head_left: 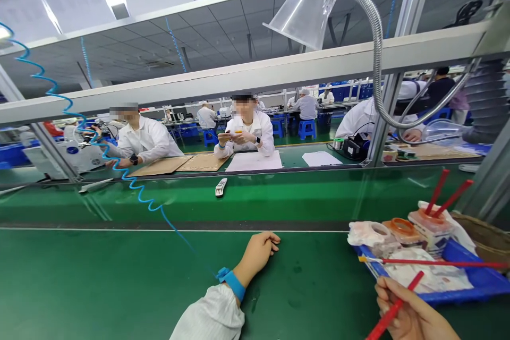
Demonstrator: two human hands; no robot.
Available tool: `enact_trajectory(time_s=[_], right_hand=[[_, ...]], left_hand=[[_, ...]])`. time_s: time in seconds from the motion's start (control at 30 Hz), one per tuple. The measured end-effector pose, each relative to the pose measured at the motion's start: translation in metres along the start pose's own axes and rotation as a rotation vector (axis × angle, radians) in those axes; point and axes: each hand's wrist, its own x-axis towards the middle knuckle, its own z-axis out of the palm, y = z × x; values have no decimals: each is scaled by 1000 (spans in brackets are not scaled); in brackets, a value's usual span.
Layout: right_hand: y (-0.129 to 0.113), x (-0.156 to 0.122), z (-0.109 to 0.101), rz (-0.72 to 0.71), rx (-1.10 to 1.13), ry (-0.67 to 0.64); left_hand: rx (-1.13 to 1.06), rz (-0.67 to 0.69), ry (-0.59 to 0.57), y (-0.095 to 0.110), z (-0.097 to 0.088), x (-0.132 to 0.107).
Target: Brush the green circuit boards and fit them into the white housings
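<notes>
My left hand [261, 252] rests on the green work surface [119, 281], its fingers loosely curled with nothing visible in them. Round that wrist is a blue wrist strap [231, 282], joined to a coiled blue cord [135, 186]. At the lower right, my right hand [414, 311] is closed on a red brush handle [388, 319]; its lower end runs out of view. Just beyond that hand stands a blue tray [486, 292] holding crumpled white tissue [430, 276] and stained tubs [404, 231]. Across the tray lies a red paintbrush [438, 263] with yellowish bristles.
Two red sticks [438, 191] stand in a tub. A conveyor belt [298, 196] carrying a small white-and-dark device [220, 187] crosses ahead. Beyond it sit co-workers in white, one [247, 133] facing me. A clear extraction hood [306, 5] hangs overhead on a metal gooseneck [376, 53].
</notes>
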Motion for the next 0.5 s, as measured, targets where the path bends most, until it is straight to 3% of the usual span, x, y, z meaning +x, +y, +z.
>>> enact_trajectory(time_s=[0.5], right_hand=[[-2,-5,5,3,-97,-6]], left_hand=[[-26,-9,6,4,-3,0]])
